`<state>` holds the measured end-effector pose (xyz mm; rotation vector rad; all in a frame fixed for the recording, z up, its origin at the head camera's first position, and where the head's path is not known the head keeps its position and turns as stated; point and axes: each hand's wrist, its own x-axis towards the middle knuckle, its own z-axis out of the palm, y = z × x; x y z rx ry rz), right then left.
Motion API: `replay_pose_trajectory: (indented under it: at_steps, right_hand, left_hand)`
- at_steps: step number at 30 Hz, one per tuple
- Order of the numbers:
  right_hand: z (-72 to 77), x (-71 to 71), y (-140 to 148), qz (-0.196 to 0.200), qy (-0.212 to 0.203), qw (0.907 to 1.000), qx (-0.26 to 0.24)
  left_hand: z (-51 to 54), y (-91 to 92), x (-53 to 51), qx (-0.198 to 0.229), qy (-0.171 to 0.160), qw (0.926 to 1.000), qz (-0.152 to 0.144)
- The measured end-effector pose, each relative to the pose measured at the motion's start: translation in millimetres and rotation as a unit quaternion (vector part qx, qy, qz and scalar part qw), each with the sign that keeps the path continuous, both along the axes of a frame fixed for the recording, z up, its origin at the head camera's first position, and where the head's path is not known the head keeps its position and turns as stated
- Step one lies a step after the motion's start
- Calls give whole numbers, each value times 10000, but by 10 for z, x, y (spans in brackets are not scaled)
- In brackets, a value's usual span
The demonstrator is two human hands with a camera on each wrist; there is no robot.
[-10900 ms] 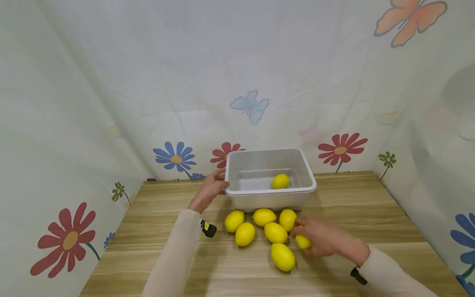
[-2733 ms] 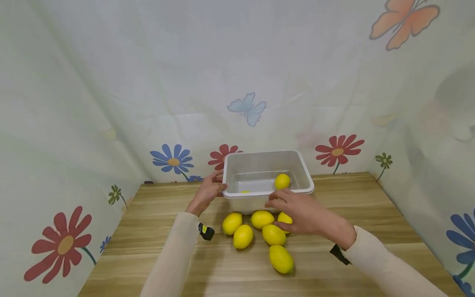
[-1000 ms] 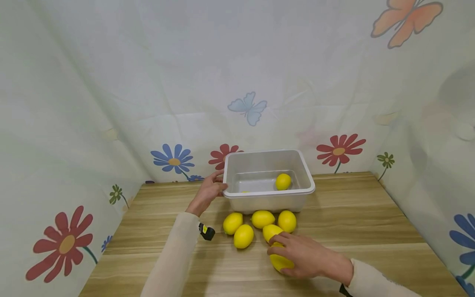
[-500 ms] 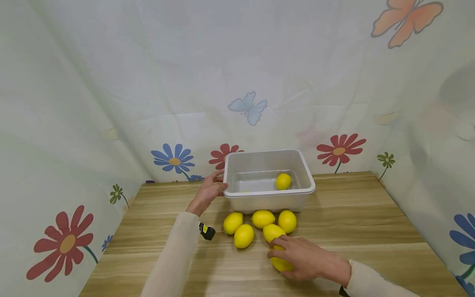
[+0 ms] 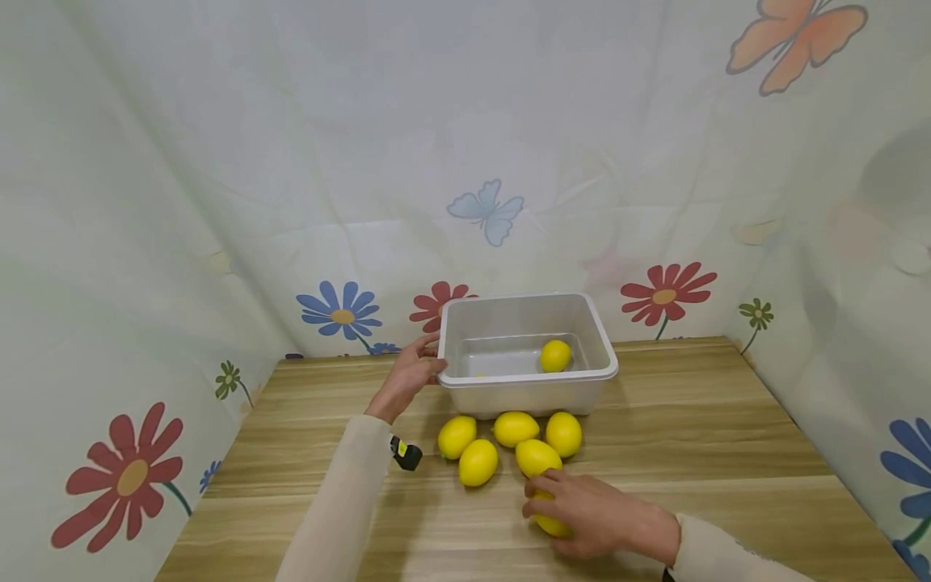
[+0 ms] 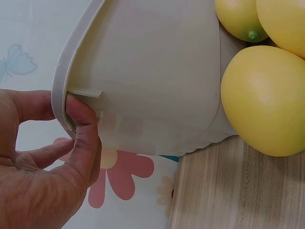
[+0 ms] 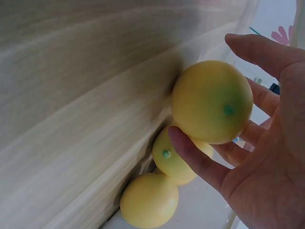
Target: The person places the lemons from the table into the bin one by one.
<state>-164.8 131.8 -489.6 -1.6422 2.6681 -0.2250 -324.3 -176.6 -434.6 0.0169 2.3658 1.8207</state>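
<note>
My left hand [image 5: 409,374] pinches the left rim of a light grey plastic box [image 5: 531,396] at the table's back; the left wrist view shows thumb and fingers on either side of that rim. My right hand [image 5: 592,513] is around the nearest lemon [image 5: 550,525], which sits on the table. In the right wrist view the fingers curl about this lemon, while one upper digit stands apart from it. Just behind touches another lemon [image 5: 538,458]. Inside the box lies a lemon [image 5: 555,356] at right, and a yellow sliver shows at its front left.
Several lemons lie between my hands, before the box: one lemon [image 5: 457,437] and its neighbour lemon [image 5: 478,463] at left, a lemon [image 5: 516,429] and a lemon [image 5: 563,434] against the box front. A flowered curtain [image 5: 487,121] hangs behind the wooden table [image 5: 691,420].
The lemon held earlier is gone from the table, and a yellow sliver shows in the box. My right hand has moved from the box front to the nearest lemon. My left hand stays.
</note>
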Motion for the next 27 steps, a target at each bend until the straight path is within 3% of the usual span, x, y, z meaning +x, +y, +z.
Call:
replay_pose_trajectory:
  at_steps: [4, 13, 21, 27]
  right_hand:
    - [-47, 7, -5, 67, 93, 9999, -47]
    - [-104, 25, -26, 10, -413, 9991, 120]
    - [-150, 0, -27, 11, -98, 9998, 146]
    - [-142, -1, -35, 15, -154, 9998, 117]
  left_hand:
    - [2, -2, 1, -8, -3, 10000, 8]
    - [8, 1, -5, -30, 30, 10000, 17]
    - [13, 4, 0, -20, 14, 10000, 21]
    - [4, 6, 7, 6, -13, 10000, 7]
